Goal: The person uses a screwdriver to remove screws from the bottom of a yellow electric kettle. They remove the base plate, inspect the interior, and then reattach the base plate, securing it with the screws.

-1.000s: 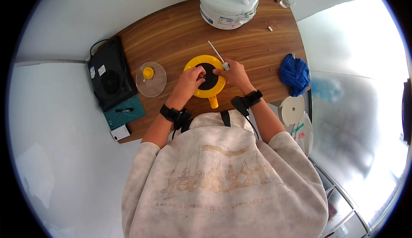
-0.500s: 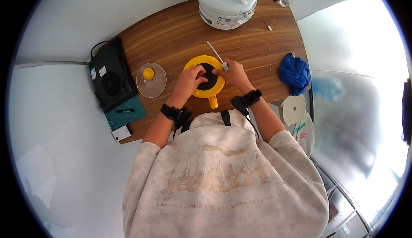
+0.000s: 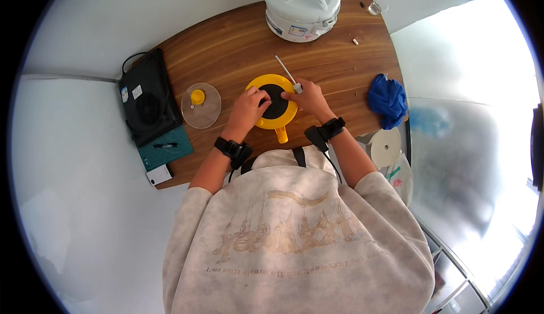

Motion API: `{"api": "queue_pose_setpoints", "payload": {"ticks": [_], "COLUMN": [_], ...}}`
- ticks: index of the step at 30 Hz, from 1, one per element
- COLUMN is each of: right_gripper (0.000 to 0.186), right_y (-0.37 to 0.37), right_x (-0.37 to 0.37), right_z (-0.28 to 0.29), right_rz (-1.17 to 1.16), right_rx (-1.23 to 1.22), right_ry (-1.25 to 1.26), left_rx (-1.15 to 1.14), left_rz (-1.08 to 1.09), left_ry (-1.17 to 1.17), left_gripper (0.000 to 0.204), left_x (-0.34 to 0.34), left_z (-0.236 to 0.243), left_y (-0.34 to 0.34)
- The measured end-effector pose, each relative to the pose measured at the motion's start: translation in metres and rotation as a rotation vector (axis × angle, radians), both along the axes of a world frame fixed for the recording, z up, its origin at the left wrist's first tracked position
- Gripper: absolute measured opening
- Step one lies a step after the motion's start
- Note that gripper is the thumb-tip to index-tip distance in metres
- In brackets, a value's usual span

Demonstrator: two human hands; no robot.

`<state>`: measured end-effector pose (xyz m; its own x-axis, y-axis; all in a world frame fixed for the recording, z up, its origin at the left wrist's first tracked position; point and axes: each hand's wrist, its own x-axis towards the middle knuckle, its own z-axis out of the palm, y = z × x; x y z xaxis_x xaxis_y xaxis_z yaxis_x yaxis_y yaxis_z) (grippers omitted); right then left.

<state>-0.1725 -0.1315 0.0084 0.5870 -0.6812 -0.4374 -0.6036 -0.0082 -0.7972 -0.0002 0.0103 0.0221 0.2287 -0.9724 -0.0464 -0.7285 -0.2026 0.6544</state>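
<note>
A yellow round item with a black centre disc and a short handle point(image 3: 281, 135) lies on the wooden table. My left hand point(image 3: 247, 107) is over the black disc point(image 3: 276, 108), fingertips pinched at its left part; what they hold is hidden. My right hand point(image 3: 310, 100) grips the grey handle of a thin-shafted tool point(image 3: 285, 68) like a screwdriver, pointing up-left, while its thumb rests at the disc's right side. To the left, a clear round plate point(image 3: 201, 116) carries a small yellow cap point(image 3: 198, 96) and a small washer-like piece.
A black appliance point(image 3: 148, 86), green mat point(image 3: 166, 154), pen and white box point(image 3: 160, 174) sit at left. A white cooker point(image 3: 300, 5) stands behind, with a glass point(image 3: 376, 7). Blue cloth point(image 3: 386, 100) lies at right, above a white roll point(image 3: 385, 145) and bag point(image 3: 401, 185).
The view has shifted slightly. My left fingers have moved a little on the black disc; my right hand stays in place with the tool.
</note>
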Motion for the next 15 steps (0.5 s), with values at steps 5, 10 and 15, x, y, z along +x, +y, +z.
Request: {"api": "queue_pose_setpoints", "payload": {"ticks": [5, 10, 15], "right_gripper": [0.053, 0.052, 0.052], "right_y": [0.001, 0.0, 0.003], "right_x": [0.001, 0.002, 0.004], "right_z": [0.005, 0.006, 0.004], "right_rz": [0.032, 0.03, 0.025], "right_rx": [-0.049, -0.01, -0.047], "right_ry": [0.041, 0.057, 0.112], "left_rx": [-0.071, -0.108, -0.143], "left_rz": [0.024, 0.02, 0.022], "left_ry": [-0.055, -0.057, -0.092], "left_gripper": [0.008, 0.008, 0.007], "left_x": [-0.001, 0.0, -0.001], "left_z": [-0.005, -0.006, -0.012], "left_y": [0.001, 0.004, 0.005]}}
